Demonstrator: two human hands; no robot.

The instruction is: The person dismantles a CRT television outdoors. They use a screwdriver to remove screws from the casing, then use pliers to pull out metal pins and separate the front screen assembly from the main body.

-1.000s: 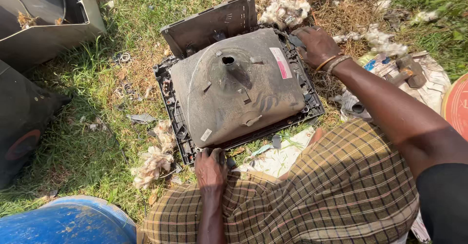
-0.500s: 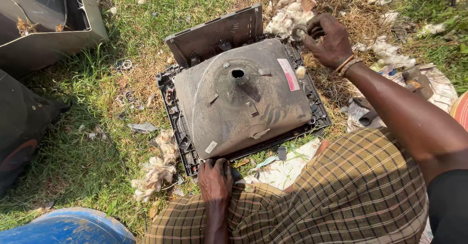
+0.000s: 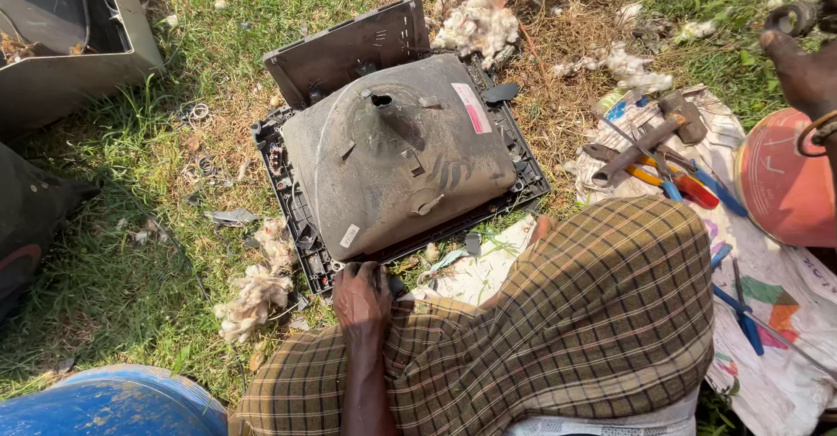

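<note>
Hidden or cut off: the right hand point(image 3: 806, 65) is seen only at the upper right edge, raised well clear of the tube; its fingers are curled around a small dark round part point(image 3: 795, 17), though most of the hand is cropped and the part is too dark to be identified.
Left hand: the left hand point(image 3: 362, 301) is laid on the near left corner of the black plastic front frame point(image 3: 292, 218); the fingers are bent over the rim, but whether the rim is actually clamped cannot be told.
Main object: a dusty grey picture tube with a funnel-shaped back point(image 3: 401, 153) is seen lying face down inside the frame, on grass, in front of the knees covered by a brown checked cloth point(image 3: 593, 314).
Tube surface: an open round hole is shown at the neck top; a pink and white label is stuck near the far right, a small white sticker near the left front corner, and the glass is coated with dirt.
Behind the tube: a dark flat plastic panel point(image 3: 349, 48) is propped tilted against the far edge of the frame.
Right of the tube: a rusty hammer point(image 3: 649, 135) and red-handled pliers point(image 3: 689, 183) are laid on a printed white sack point(image 3: 776, 314).
Surroundings: white cotton-like tufts point(image 3: 479, 13) are scattered on the grass; a grey casing shell point(image 3: 70, 44) is cut off at the upper left, and a blue drum point(image 3: 105, 401) at the bottom left.
</note>
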